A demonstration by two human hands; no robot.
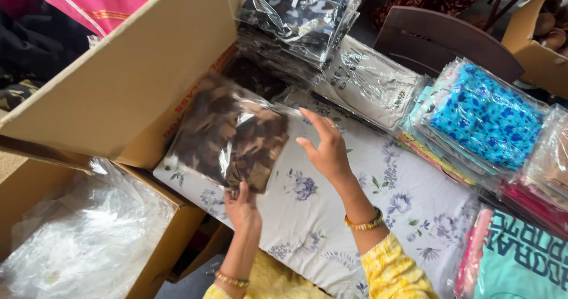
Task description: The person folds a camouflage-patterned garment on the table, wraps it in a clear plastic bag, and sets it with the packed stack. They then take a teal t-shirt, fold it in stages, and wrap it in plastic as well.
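Observation:
My left hand grips the lower edge of a brown camouflage garment in a clear plastic bag, holding it tilted above the floral sheet. The packet blurs with motion. My right hand hovers just right of the packet with fingers spread, holding nothing. Behind the packet stands a stack of grey camouflage packets.
A large cardboard box with an open flap stands at the left, with clear plastic lining inside. Bagged garments lie at the right: a pale printed packet, a blue patterned stack, a teal printed packet. A dark chair back is behind.

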